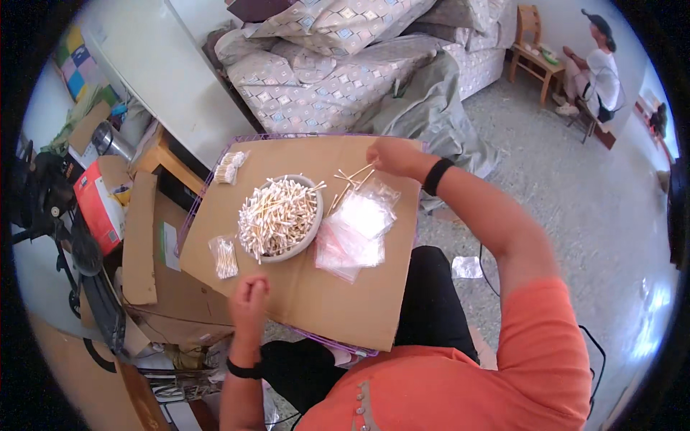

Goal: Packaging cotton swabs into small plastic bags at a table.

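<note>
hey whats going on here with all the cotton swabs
A person sits with a cardboard sheet across their lap as a work surface. A bowl heaped with cotton swabs sits in its middle, beside a stack of small clear bags. The right hand pinches a few loose swabs at the far edge; the left hand is closed at the near edge. Two filled packets lie left of the bowl.

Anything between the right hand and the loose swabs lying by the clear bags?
Nothing visible. The right hand hovers at the far edge of the cardboard sheet, directly over the loose swabs. The clear bags lie nearer the person, the bowl to the left, both aside.
</note>
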`<state>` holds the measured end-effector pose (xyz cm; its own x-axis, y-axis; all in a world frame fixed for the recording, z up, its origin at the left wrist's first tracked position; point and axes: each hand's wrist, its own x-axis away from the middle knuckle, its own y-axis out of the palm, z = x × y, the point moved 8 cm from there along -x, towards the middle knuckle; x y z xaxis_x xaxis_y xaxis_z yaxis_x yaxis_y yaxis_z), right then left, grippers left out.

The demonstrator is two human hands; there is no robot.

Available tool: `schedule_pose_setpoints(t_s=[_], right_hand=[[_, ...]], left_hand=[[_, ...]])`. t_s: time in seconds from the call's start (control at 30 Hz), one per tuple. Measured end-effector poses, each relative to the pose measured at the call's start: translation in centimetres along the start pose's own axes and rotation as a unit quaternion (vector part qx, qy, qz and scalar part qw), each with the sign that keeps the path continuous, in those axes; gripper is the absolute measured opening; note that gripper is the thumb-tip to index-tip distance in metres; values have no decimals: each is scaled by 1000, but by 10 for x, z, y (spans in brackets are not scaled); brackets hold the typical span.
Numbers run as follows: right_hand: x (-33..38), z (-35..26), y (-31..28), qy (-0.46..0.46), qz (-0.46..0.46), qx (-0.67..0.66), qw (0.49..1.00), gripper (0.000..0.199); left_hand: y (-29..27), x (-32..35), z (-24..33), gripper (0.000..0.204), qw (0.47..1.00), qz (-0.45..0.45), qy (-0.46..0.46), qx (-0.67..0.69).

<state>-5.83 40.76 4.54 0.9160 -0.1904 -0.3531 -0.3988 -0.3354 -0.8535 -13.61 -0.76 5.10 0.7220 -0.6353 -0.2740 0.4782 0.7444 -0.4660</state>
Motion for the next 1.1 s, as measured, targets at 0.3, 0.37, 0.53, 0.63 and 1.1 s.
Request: schedule_pose_setpoints(t_s=[0.3,0.37,0.53,0.63,1.1], right_hand=[[-32,12,27,1,-27,14,1000,11],[-33,10,29,-9,-29,42,999,10],[-41,14,41,-34,-72,106,991,12],[-41,-3,41,-54,-92,159,982,15],[16,-81,-22,-76,-50,69,993,13]], left_hand=[[75,6,28,13,995,-78,36,58],[77,8,23,13,996,-65,6,56],[80,7,10,14,993,-48,-6,111],[79,9,11,15,992,-50,-11,112],[71,13,7,14,992,-44,-6,120]])
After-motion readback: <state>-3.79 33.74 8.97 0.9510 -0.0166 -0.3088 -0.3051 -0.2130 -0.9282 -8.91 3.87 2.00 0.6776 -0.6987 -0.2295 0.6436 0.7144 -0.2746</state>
